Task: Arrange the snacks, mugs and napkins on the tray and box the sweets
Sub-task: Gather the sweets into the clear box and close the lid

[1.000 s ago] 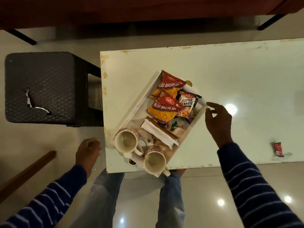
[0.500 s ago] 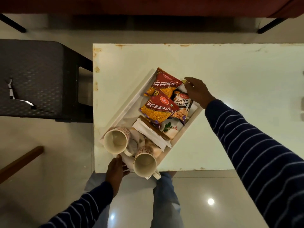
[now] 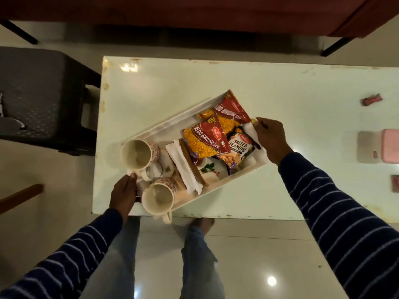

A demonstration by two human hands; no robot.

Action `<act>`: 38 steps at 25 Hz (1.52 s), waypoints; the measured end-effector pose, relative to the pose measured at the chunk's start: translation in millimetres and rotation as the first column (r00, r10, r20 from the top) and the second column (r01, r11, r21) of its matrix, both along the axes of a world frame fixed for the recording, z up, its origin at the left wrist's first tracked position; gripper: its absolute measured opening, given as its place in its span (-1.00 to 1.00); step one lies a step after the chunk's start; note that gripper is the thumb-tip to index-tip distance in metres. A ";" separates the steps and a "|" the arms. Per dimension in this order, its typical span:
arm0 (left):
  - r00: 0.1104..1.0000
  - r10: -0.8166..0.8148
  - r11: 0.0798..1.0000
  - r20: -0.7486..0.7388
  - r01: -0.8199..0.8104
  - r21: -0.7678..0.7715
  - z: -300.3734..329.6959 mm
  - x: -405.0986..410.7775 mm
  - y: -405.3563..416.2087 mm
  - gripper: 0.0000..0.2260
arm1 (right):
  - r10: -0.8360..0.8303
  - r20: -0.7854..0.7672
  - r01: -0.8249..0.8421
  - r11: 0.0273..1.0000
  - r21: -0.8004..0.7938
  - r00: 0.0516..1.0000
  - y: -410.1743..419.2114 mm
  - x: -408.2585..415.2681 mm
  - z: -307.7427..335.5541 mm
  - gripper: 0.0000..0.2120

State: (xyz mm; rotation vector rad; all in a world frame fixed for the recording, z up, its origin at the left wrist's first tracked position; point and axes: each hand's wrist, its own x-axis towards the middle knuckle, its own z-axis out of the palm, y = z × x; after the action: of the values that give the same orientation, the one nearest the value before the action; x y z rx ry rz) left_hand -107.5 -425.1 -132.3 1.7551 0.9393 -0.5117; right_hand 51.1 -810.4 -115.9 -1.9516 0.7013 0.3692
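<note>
Step in hand: While the tray (image 3: 172,124) is gripped at both short ends, it is judged to be about to be lifted or squared up on the counter (image 3: 280,93).
Left hand (image 3: 124,194): curled over the tray's near end, beside the two mugs (image 3: 135,154).
Right hand (image 3: 271,139): closed on the tray's far end, next to the salted peanuts packet (image 3: 238,147).
Tray's place: at the counter's near-left corner, set askew, its mug end jutting past the edge.
Load: two sev packets (image 3: 205,141) overlapped at the tray's far end, napkins (image 3: 183,165) at its middle.
How to do it well: both ends should be raised level and together, since the upright mugs could slide.
Sweets: small pink wrapped pieces (image 3: 371,100) are left well right of the tray; a pink box (image 3: 390,148) is cut off by the frame.
Hard to tell: the fingers under the tray rim are hidden, and the printed tray floor is mostly covered.
</note>
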 end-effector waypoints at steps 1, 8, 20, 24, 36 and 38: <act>0.999 -0.049 0.999 0.019 0.048 0.025 3.9 12.8 -5.9 -0.67 | -0.030 -0.009 0.030 1.000 0.004 1.000 -17.2 -10.9 7.1 -0.80; 0.909 -0.397 0.918 0.127 0.390 0.075 16.5 113.1 -60.1 -0.60 | -0.326 -0.123 0.341 0.929 0.144 0.937 -106.2 -72.5 36.6 -0.80; 0.858 -0.509 0.859 0.071 0.500 0.106 -18.1 154.9 -133.2 -0.59 | -0.445 -0.126 0.459 0.880 0.123 0.887 -172.1 -57.1 4.1 -0.73; 0.879 -0.474 0.878 0.052 0.468 0.101 -26.7 148.1 -154.4 -0.60 | -0.414 -0.147 0.433 0.891 0.137 0.898 -195.0 -52.4 -7.5 -0.72; 0.875 -0.484 0.853 0.024 0.465 0.236 -36.2 155.3 -180.3 -0.61 | -0.412 -0.197 0.450 0.864 0.226 0.889 -216.0 -46.5 -25.3 -0.69; 0.869 -0.494 0.843 0.019 0.474 0.253 -37.1 155.1 -180.7 -0.62 | -0.411 -0.197 0.448 0.867 0.220 0.890 -217.6 -45.9 -27.9 -0.69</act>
State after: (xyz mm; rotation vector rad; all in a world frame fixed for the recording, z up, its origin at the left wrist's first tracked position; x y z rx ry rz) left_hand 47.6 -605.8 -169.4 2.2358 0.5004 -0.6595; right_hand 5.2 -1028.0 -143.9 -1.4765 1.1010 0.3073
